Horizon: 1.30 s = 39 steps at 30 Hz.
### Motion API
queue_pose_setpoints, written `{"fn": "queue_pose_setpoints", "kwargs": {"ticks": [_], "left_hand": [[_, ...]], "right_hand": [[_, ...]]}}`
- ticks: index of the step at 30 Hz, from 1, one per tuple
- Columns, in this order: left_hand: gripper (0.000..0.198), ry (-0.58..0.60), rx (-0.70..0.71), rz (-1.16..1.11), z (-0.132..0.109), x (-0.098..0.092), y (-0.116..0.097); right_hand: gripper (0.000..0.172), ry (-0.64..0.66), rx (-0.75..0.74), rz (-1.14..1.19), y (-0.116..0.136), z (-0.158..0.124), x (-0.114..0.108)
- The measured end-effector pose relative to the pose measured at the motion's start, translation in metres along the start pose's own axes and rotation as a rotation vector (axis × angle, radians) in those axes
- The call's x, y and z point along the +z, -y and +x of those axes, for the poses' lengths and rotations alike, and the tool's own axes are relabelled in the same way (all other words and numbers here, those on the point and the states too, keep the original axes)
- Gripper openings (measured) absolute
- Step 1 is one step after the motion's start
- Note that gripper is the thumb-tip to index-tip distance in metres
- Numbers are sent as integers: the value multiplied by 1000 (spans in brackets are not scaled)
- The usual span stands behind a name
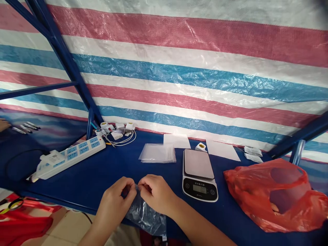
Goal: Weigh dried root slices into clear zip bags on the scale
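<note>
My left hand [118, 196] and my right hand [156, 193] meet over the front part of the blue table. Both pinch the top edge of a clear plastic bag [147, 217], fingertips almost touching. The bag hangs down over the table's front edge, wrinkled; whether anything is inside I cannot tell. Just beyond my hands lies a stack of flat clear plastic bags [157, 153]. To the right of my right hand stands a kitchen scale [199, 174] with a bare weighing plate and a lit display too faint to read.
A white power strip [74, 155] runs along the left, with chargers and cables [119, 131] behind it. White paper sheets [222, 150] and small packets [253, 153] lie at the back. A red plastic bag [276, 194] fills the right. Another person's hand [3, 124] shows far left near pens [25, 127].
</note>
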<state>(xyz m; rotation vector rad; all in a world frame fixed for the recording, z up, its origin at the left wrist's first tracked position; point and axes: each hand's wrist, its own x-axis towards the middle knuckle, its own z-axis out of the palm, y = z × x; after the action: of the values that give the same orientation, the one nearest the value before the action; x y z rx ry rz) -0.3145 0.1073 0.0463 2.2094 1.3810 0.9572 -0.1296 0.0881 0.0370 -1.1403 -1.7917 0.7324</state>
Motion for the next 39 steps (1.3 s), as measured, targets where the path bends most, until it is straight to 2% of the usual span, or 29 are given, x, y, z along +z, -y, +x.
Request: {"fn": "queue_pose_setpoints", "kwargs": {"ticks": [5, 10, 16, 20, 24, 28, 31, 33, 36, 39], "left_hand": [[29, 40, -279, -208, -5, 0, 7], [33, 82, -410, -423, -4, -1, 8], [38, 51, -428, -479, -5, -7, -6], [38, 60, -321, -284, -7, -11, -12], [32, 89, -273, -190, -7, -12, -3], [29, 143, -371, -337, -3, -10, 12], [30, 118, -475, -516, 0, -9, 18], [33, 156, -504, -638, 0, -9, 17], [31, 298, -475, -756, -1, -11, 11], [25, 328, -461, -800, -3, -13, 3]], "right_hand": [[13, 57, -57, -46, 4, -3, -2], [13, 64, -68, -42, 5, -3, -3], [14, 90, -67, -78, 5, -4, -4], [13, 116, -83, -158, 6, -4, -3], [12, 125, -112, -244, 5, -4, -1], [12, 126, -118, -245, 7, -5, -3], [13, 124, -107, -169, 8, -5, -6], [12, 118, -105, -112, 8, -5, -8], [12, 108, -98, -47, 8, -4, -9], [11, 106, -54, -10, 10, -4, -10]]}}
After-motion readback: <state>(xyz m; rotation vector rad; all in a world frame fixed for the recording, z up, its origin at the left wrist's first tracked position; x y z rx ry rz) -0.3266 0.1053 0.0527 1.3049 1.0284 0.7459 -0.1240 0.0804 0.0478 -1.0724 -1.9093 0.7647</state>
